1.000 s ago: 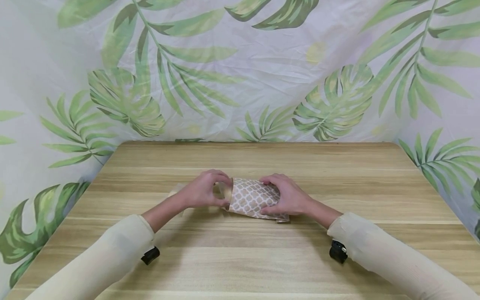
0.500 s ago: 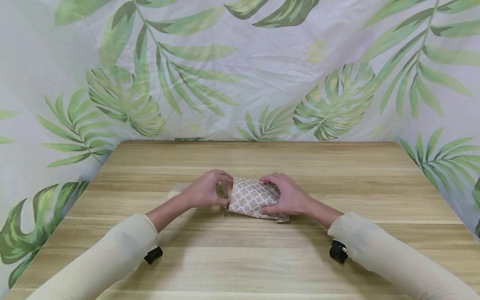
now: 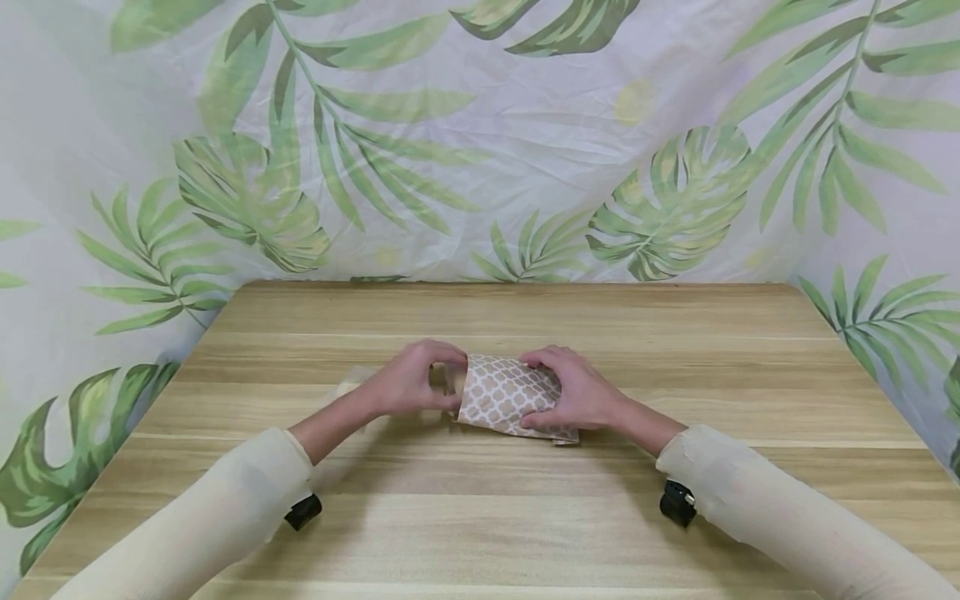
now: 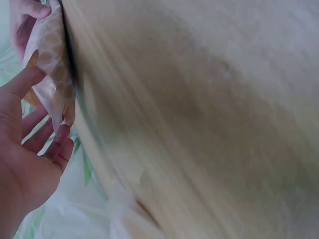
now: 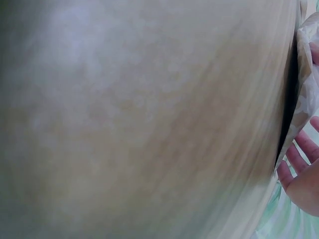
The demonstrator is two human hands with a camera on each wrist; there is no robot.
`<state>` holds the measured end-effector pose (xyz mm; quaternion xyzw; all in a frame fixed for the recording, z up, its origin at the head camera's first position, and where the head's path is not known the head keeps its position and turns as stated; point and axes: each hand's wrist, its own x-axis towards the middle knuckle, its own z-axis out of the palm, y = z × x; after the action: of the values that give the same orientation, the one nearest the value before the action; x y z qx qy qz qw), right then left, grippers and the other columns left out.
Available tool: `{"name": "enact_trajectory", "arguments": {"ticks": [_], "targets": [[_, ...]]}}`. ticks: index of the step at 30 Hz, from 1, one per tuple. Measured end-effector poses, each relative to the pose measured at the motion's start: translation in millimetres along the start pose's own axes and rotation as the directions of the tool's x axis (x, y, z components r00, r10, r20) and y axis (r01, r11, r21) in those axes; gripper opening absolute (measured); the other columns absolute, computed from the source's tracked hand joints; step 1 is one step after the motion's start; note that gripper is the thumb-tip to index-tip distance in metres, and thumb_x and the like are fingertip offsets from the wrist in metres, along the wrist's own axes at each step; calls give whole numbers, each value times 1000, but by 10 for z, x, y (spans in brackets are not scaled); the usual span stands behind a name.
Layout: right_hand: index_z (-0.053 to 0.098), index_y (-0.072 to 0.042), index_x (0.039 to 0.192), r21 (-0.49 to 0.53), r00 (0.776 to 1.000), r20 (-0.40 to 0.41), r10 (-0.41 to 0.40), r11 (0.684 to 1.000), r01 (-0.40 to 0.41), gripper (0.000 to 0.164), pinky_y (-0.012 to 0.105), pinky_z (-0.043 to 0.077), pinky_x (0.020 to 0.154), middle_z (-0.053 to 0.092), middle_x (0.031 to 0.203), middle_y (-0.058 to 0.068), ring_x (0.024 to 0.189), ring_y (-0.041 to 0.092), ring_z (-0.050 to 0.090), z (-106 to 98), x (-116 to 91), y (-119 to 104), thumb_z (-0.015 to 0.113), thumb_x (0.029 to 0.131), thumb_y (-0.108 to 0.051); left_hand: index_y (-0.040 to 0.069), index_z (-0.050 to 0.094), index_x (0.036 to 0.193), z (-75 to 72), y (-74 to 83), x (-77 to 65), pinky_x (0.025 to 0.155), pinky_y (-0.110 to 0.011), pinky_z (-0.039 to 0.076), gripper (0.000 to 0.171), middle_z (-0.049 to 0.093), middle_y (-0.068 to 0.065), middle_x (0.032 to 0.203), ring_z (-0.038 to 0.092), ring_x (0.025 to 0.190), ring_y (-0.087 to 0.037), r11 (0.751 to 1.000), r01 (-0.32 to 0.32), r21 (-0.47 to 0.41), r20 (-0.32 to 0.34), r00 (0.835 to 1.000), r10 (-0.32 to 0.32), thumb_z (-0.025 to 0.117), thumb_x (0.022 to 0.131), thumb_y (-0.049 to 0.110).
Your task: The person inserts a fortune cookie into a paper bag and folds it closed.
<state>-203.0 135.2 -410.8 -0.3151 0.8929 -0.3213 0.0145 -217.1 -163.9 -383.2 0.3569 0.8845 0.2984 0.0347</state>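
Note:
A tan paper bag (image 3: 504,392) with a white lattice pattern lies on its side on the wooden table, its open mouth facing left. My left hand (image 3: 411,379) is at that mouth, thumb and fingers curved at opposite edges of the rim. In the left wrist view the left hand (image 4: 30,154) has its thumb by the rim and its fingertips at the bag's lower corner (image 4: 67,112). Gripping the bag's right end from both sides is my right hand (image 3: 577,390). Whatever lies inside the bag is mostly hidden.
A thin translucent plastic piece (image 3: 358,379) lies on the table behind my left wrist, partly covered by it. The wooden table (image 3: 525,525) reaches back to a hanging cloth (image 3: 525,150) printed with green leaves. A small black device (image 3: 678,503) hangs beneath the right sleeve.
My left hand has shifted very slightly right, closer in at the bag's mouth. The right hand and the bag stay almost where they were.

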Motion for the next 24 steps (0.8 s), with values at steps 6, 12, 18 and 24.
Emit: {"name": "enact_trajectory", "arguments": {"ticks": [6, 12, 18, 24], "targets": [[60, -4, 139, -8, 1000, 2, 5, 1000, -5, 83, 54, 40, 113, 64, 134, 12, 130, 34, 54, 6, 0, 7, 92, 71, -41, 0, 77, 111, -72, -21, -9, 106, -56, 46, 43, 73, -16, 120, 65, 117, -38, 997, -61, 39, 3, 998, 61, 87, 74, 20], [61, -4, 139, -14, 1000, -3, -1, 1000, 1, 83, 55, 40, 113, 64, 134, 12, 130, 34, 55, 18, 2, 3, 92, 72, -41, -3, 76, 109, 5, -6, 16, 106, -54, 48, 36, 72, -19, 121, 64, 119, -39, 999, -18, 35, 35, 999, 17, 83, 77, 12], [60, -5, 139, -10, 1000, 1, 7, 1000, -7, 83, 54, 40, 113, 64, 134, 12, 131, 33, 54, 11, 0, -20, 93, 71, -41, 1, 75, 100, 68, 15, 44, 101, -52, 50, 27, 76, -7, 100, 66, 108, -33, 1000, 7, 7, 21, 1000, -7, 86, 76, 8], [60, -5, 139, -1, 1000, 8, 24, 1000, -24, 84, 54, 39, 114, 63, 135, 12, 132, 33, 53, 15, 12, -12, 93, 71, -41, 1, 74, 107, 41, -22, 24, 101, -50, 51, 34, 74, -7, 105, 65, 108, -29, 998, 1, -55, 35, 999, 1, 87, 77, 11]]}}
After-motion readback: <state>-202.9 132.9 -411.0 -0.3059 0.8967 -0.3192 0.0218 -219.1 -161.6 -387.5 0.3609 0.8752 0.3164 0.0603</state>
